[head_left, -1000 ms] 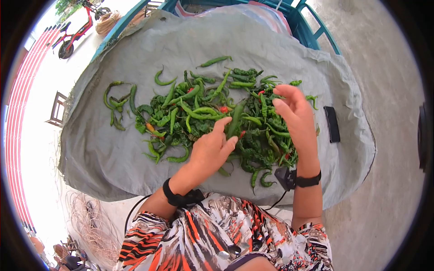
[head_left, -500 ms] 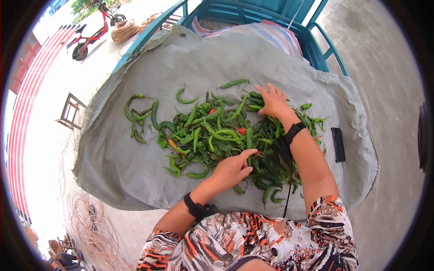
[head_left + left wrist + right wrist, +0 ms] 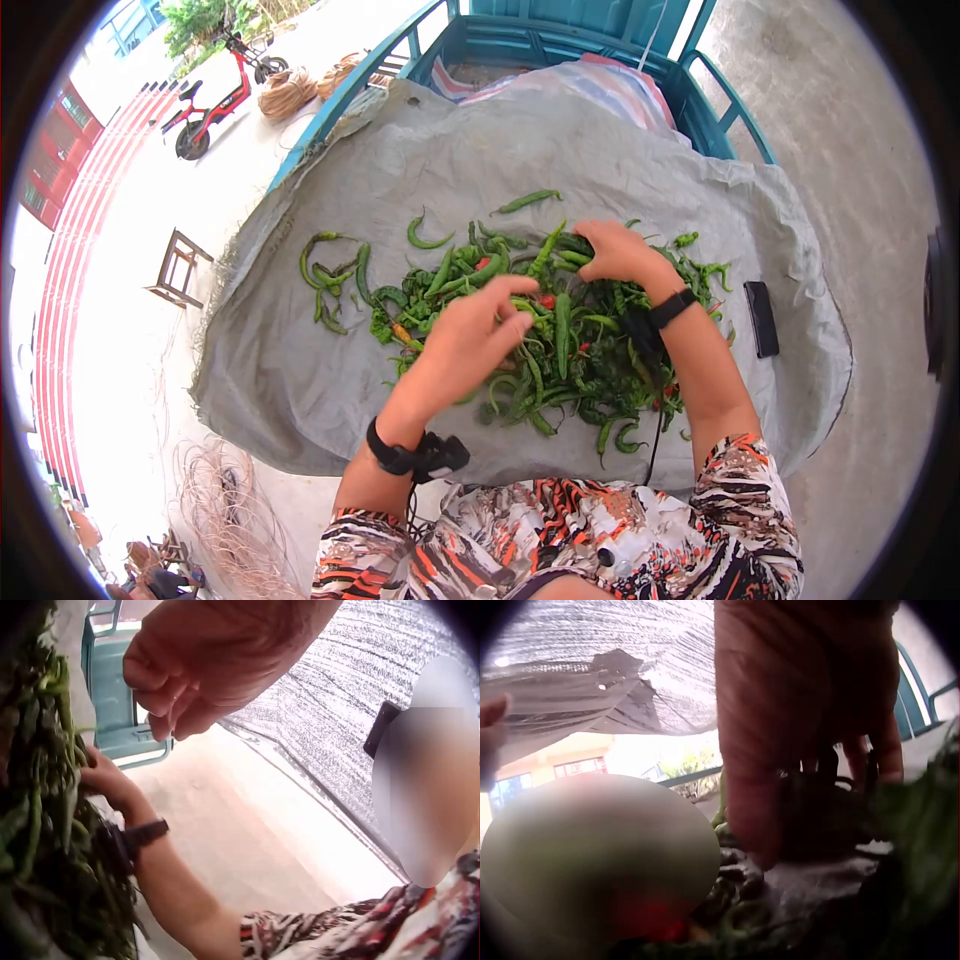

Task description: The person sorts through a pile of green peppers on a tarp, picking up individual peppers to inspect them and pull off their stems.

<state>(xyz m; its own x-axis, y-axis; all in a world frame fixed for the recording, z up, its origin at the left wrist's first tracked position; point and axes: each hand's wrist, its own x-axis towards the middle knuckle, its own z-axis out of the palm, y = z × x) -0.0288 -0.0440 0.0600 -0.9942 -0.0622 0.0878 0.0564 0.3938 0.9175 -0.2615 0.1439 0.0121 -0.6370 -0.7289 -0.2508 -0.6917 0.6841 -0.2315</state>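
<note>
A heap of green chili peppers [image 3: 563,335] mixed with dark leaves and a few red peppers [image 3: 547,300] lies on the grey sheet. My left hand [image 3: 475,335] hovers over the left middle of the heap, its fingers loosely bent with nothing in them; the left wrist view shows this hand [image 3: 217,664] up off the peppers. At the heap's far right side my right hand [image 3: 625,255] arches down, thumb and fingers curled round some green peppers [image 3: 573,257]. In the right wrist view, that hand [image 3: 802,712] is dark and what it grips is mostly shadowed.
The grey sheet [image 3: 300,400] is spread over a teal cart [image 3: 740,120]. A black phone [image 3: 761,318] lies on it at the right. Several loose peppers [image 3: 325,285] lie to the left of the heap. A small wooden stool [image 3: 178,268] and a red scooter [image 3: 222,105] stand off to the left.
My right hand, raised above the heap before, has reached to its far side with spread fingers, then come down and curled round peppers. My left hand has lifted away from the heap's middle.
</note>
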